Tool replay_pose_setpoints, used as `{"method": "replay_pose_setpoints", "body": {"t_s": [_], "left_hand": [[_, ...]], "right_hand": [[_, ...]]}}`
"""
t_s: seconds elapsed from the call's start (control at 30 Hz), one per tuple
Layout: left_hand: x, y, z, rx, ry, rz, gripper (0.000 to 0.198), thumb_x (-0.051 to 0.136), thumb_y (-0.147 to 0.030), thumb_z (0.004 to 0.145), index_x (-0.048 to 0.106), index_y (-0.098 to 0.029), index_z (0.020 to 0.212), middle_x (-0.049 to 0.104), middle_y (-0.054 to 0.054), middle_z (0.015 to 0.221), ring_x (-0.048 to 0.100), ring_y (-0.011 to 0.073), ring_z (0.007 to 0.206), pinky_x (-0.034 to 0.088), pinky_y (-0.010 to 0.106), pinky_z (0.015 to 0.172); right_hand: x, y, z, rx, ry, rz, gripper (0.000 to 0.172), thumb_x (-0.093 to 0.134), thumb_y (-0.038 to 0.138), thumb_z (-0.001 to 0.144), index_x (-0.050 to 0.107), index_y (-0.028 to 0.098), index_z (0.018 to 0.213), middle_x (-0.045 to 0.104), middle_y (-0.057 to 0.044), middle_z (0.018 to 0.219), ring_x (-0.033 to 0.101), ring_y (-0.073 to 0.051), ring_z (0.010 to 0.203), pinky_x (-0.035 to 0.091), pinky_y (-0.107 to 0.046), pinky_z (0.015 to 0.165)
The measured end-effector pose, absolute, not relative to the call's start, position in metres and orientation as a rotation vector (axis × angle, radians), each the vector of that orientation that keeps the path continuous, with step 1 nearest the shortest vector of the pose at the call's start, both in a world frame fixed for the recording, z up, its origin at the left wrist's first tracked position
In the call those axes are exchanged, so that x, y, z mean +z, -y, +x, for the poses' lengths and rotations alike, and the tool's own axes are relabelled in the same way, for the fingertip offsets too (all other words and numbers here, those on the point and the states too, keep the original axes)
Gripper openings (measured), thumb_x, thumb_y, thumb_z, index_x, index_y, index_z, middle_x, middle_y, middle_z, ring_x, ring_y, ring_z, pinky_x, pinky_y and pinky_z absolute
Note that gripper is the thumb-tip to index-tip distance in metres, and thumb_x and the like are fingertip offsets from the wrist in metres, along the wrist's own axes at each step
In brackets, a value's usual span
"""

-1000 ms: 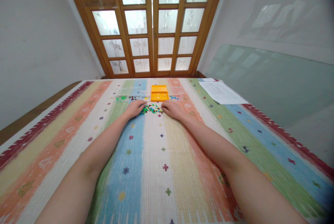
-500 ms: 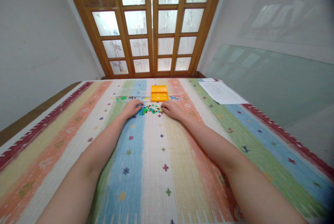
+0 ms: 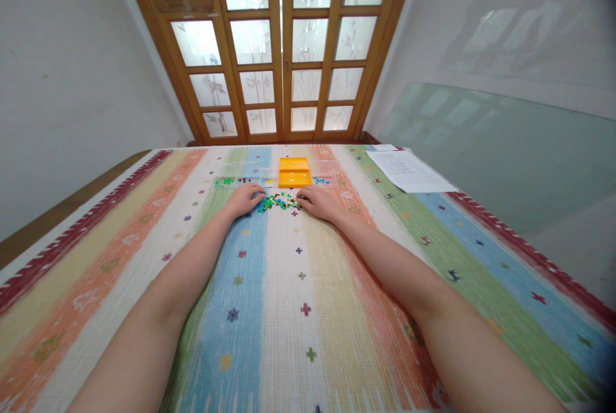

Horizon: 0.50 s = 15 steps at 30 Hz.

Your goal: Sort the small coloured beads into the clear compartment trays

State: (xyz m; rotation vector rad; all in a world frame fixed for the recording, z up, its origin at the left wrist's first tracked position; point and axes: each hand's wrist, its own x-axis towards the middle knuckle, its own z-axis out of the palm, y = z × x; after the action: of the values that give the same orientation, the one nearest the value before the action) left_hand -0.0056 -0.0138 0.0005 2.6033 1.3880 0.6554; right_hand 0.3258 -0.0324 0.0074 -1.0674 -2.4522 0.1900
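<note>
A loose pile of small coloured pieces (image 3: 279, 202), green, blue, yellow, white and dark, lies on the cloth between my hands. At its left edge rests my left hand (image 3: 244, 200), fingers curled together beside the blue and green pieces. My right hand (image 3: 317, 201) is at the opposite edge, its thumb and fingers drawn together by the dark pieces. Whatever either hand's fingertips hold is too small to make out. Just behind the pile stands an open orange-yellow box (image 3: 294, 180), with a few white pieces inside.
Left of the box, a clear compartment case (image 3: 264, 183) holds green, dark and yellow pieces. Blue pieces (image 3: 321, 181) lie in a clear case to its right. Printed paper sheets (image 3: 409, 172) lie at the back right. A striped cloth (image 3: 283, 310) covers the table; glass-paned doors stand beyond.
</note>
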Motion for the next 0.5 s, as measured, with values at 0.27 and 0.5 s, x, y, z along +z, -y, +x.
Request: {"method": "replay_pose_setpoints", "body": {"t_s": [0.27,0.5], "left_hand": [[0.006,0.032,0.014,0.566,-1.341,2.682,0.071,0.063,-0.062,0.094,0.055,-0.023,0.154,0.061,0.012,0.150,0.056,0.0325,0.136,0.040,0.047,0.118],[0.006,0.031,0.024,0.518,-1.310,2.768,0.077,0.067,-0.065,0.092,0.052,-0.024,0.156,0.059,0.014,0.149,0.055,0.0330,0.135,0.038,0.048,0.118]], "right_hand": [[0.014,0.040,0.325,0.143,2.526,-1.003,0.047,0.075,0.056,0.093,0.070,0.021,0.124,0.071,-0.013,0.124,0.063,-0.030,0.116,0.047,-0.041,0.100],[0.006,0.035,0.319,0.087,2.486,-1.075,0.046,0.074,0.049,0.095,0.067,0.020,0.132,0.069,-0.015,0.127,0.060,-0.031,0.122,0.047,-0.043,0.102]]}}
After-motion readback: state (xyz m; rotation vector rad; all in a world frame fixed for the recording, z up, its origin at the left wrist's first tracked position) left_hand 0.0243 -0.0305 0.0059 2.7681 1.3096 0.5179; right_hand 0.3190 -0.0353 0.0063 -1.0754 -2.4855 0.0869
